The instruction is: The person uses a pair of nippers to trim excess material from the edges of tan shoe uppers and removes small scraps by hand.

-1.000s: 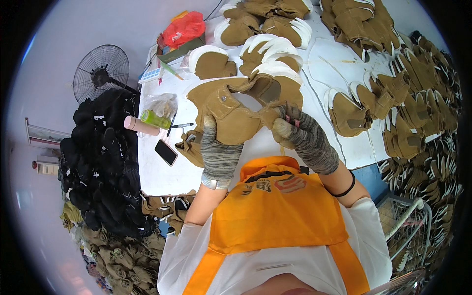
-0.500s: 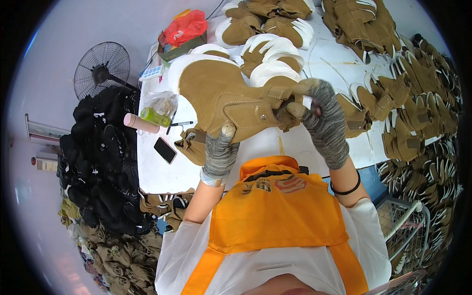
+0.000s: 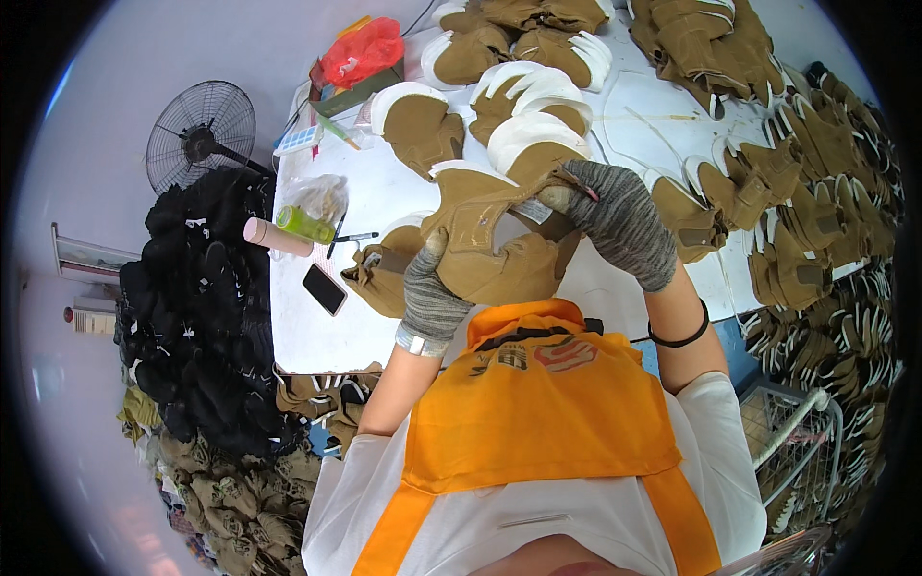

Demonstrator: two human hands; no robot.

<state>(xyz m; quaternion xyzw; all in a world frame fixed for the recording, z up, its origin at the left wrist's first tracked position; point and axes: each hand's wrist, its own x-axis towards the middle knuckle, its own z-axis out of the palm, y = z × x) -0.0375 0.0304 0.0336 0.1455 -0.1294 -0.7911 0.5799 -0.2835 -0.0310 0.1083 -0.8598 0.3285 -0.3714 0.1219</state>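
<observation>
**Brown shoe upper held up by two gloved hands**

Brown shoe upper [image 3: 499, 254] is in the middle of the frame, lifted above the white table [image 3: 384, 202] and in front of the person's orange apron [image 3: 538, 413]. It is a flat, wide piece of tan material with a white edge along its top and a small pale patch near its upper right part.

The left hand [image 3: 429, 293], in a grey knitted glove, holds the lower left side of the upper. Its fingers are closed around the edge of the piece, with the thumb pointing up on the front side. The right hand [image 3: 619, 221], also in a grey glove, holds the upper right corner. Its fingers are bent and pinch the material near the pale patch. A black band [image 3: 680, 336] is around the right wrist.

On the table, to the left of the hands, lie a black phone [image 3: 325, 288], a pen [image 3: 353, 237], a pink tube [image 3: 277, 236] and a green bottle [image 3: 305, 224]. A red bag [image 3: 363, 53] sits in a box at the upper left of the table. More brown uppers with white lining [image 3: 523, 106] lie in groups in the upper centre, and many others are stacked along the right side of the frame [image 3: 816, 163].

A black fan [image 3: 200, 134] stands at the upper left, and under it a big pile of black pieces [image 3: 206, 307] fills the left side.
</observation>
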